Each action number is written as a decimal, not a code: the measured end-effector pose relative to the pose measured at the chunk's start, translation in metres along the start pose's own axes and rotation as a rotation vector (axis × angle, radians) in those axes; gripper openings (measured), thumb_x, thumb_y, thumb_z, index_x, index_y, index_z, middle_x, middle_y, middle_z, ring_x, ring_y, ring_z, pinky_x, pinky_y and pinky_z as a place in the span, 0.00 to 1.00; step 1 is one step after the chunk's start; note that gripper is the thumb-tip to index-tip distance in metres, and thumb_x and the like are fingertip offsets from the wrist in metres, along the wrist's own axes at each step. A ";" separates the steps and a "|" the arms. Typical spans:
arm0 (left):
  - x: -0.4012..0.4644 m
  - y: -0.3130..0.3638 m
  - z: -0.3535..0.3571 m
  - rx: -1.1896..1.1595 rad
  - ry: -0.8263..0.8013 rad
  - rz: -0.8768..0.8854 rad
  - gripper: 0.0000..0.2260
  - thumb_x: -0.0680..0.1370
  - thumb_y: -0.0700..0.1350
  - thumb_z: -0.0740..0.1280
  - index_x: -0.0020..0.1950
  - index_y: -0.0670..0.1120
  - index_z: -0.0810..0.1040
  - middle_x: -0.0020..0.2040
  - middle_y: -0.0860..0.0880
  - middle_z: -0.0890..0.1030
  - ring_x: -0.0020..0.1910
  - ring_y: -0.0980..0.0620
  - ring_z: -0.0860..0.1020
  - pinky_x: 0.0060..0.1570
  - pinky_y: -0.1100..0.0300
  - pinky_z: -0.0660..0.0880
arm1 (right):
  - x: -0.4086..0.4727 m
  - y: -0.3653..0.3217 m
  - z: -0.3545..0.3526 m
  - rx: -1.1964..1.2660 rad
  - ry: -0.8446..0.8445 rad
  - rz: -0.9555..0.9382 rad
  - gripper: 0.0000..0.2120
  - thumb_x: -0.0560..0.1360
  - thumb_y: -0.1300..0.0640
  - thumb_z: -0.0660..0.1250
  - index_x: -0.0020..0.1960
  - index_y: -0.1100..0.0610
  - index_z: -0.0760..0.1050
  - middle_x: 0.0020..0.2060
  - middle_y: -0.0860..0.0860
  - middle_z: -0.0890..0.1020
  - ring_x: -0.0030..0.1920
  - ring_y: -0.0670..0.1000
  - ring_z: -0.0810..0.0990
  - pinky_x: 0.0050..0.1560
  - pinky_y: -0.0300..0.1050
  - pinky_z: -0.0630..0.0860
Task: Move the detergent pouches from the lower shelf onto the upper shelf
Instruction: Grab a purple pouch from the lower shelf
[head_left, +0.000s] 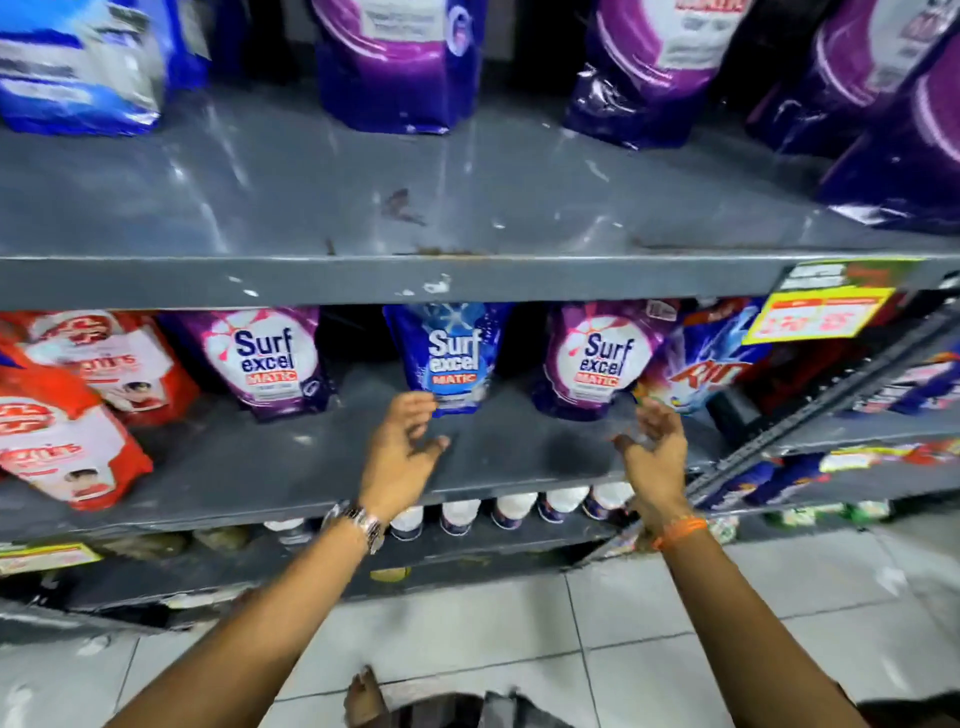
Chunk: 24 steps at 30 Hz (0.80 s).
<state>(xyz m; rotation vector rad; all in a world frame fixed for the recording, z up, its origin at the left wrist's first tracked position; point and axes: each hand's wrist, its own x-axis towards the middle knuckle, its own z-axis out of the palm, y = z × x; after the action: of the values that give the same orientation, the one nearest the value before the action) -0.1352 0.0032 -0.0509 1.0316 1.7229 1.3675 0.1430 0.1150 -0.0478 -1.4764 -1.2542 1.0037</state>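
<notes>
On the lower shelf (311, 467) stand a purple Surf Excel pouch (265, 361) at the left, a blue Surf Excel pouch (451, 358) in the middle and another purple one (597, 358) at the right. My left hand (402, 452) is open, its fingertips just below the blue pouch's bottom edge. My right hand (654, 447) is open too, palm turned left, just below and right of the right purple pouch. The upper shelf (363, 208) has bare grey surface in front, with purple pouches (400, 62) and a blue-and-white pouch (78, 62) standing at its back.
Red soap packs (67, 441) lie at the left of the lower shelf. A Rin pouch (711, 364) leans at the right, by a yellow price tag (815, 314). White-capped bottles (514, 506) line the shelf below. A second shelf unit (883, 415) meets this one at the right.
</notes>
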 end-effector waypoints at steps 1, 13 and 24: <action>0.010 0.005 0.010 0.032 -0.084 0.017 0.23 0.72 0.29 0.73 0.61 0.47 0.71 0.59 0.51 0.78 0.58 0.56 0.77 0.64 0.64 0.74 | 0.008 -0.003 0.004 -0.033 -0.053 -0.015 0.25 0.73 0.81 0.63 0.59 0.55 0.70 0.52 0.50 0.75 0.47 0.40 0.76 0.40 0.27 0.77; 0.070 0.025 0.163 0.287 -0.160 0.108 0.49 0.69 0.38 0.80 0.79 0.40 0.51 0.74 0.41 0.71 0.71 0.46 0.73 0.72 0.51 0.70 | 0.085 0.000 -0.008 -0.106 -0.437 -0.112 0.28 0.76 0.77 0.65 0.74 0.70 0.61 0.69 0.66 0.74 0.63 0.53 0.74 0.64 0.45 0.76; 0.025 0.001 0.125 0.137 -0.036 0.102 0.41 0.71 0.32 0.76 0.78 0.43 0.57 0.65 0.45 0.77 0.63 0.48 0.77 0.65 0.55 0.76 | 0.040 0.011 0.008 -0.058 -0.424 -0.138 0.26 0.72 0.71 0.73 0.67 0.56 0.74 0.57 0.47 0.83 0.61 0.52 0.81 0.64 0.55 0.80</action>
<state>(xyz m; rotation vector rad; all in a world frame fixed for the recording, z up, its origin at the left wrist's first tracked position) -0.0354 0.0794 -0.0762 1.2272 1.7780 1.2990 0.1437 0.1555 -0.0614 -1.2357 -1.6729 1.2356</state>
